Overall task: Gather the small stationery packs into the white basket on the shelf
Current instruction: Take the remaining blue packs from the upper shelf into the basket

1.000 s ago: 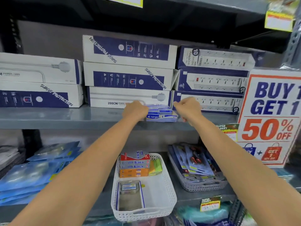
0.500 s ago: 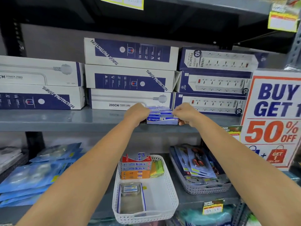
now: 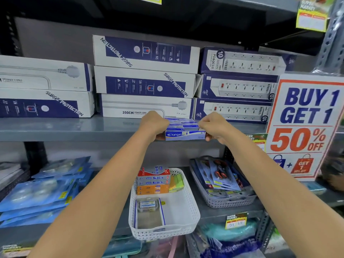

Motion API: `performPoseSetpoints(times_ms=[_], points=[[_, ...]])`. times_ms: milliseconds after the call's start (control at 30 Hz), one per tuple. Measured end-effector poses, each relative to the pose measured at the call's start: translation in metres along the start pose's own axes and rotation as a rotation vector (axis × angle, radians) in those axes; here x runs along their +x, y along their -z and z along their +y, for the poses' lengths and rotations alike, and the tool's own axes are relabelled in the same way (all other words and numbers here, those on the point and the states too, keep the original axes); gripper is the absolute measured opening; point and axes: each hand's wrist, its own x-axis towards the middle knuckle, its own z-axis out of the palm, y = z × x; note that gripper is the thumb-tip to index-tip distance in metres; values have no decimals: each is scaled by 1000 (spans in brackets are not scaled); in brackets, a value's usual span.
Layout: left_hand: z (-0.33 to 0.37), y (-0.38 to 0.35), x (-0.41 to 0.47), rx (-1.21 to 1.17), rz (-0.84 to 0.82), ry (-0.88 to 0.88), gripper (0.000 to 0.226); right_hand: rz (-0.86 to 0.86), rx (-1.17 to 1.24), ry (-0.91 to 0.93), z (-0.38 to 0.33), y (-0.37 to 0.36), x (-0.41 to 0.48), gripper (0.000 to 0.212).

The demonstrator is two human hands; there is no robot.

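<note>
A stack of small blue-and-white Kangaro staple packs (image 3: 184,130) sits at the front edge of the upper grey shelf (image 3: 74,128). My left hand (image 3: 154,125) grips the stack's left end and my right hand (image 3: 214,127) grips its right end. Below, on the lower shelf, stands the white basket (image 3: 186,211). It holds red, blue and orange small boxes (image 3: 153,180) and green-yellow sticky notes (image 3: 176,182) at its back, and a clear pack (image 3: 148,204) in the middle. Its right front part is bare.
Stacked power-strip boxes (image 3: 145,81) fill the upper shelf behind the packs. A grey basket of scissors packs (image 3: 223,183) stands right of the white one, blue blister packs (image 3: 42,189) to its left. A "Buy 1 Get 1" sign (image 3: 305,123) stands at the right.
Both hands have closed in on the stack's ends and drawn it forward to the shelf's front edge.
</note>
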Motion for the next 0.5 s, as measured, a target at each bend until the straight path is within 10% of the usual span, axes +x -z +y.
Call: performPoseSetpoints(times_ms=[500], points=[[-27, 12, -92, 44, 25, -158, 31, 37, -132, 38, 5, 5, -81, 29]])
